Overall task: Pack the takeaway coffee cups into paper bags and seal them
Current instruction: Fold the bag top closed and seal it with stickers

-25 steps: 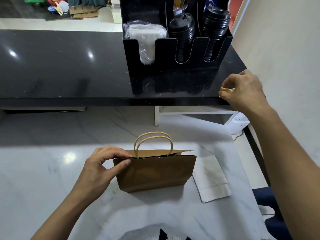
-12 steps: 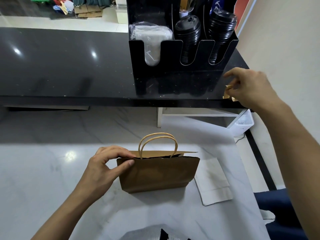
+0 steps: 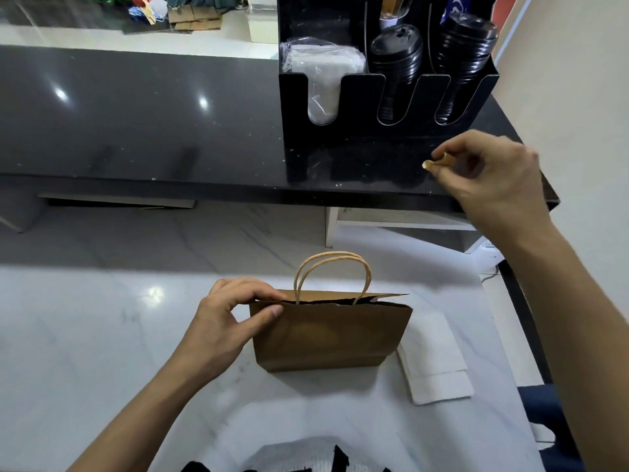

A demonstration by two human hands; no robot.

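A brown paper bag (image 3: pixel 332 333) with twisted paper handles (image 3: pixel 333 272) stands upright on the white marble counter (image 3: pixel 85 335). My left hand (image 3: pixel 226 327) pinches the bag's top left corner between thumb and fingers. My right hand (image 3: pixel 493 178) hovers over the edge of the black upper counter (image 3: pixel 136 124), right of the bag and higher, pinching a small tan sticker (image 3: pixel 437 162) between thumb and forefinger. What the bag holds is hidden.
A black organiser (image 3: pixel 384 107) on the upper counter holds two stacks of black cup lids (image 3: pixel 396 59) and a plastic-wrapped pack (image 3: pixel 321 68). Flat white paper bags (image 3: pixel 434 364) lie right of the brown bag. A cream wall (image 3: pixel 578 97) rises at the right.
My right hand has turned and shifted slightly left along the black counter's edge, holding the small tan sticker out. My left hand keeps its pinch on the bag, which stays put.
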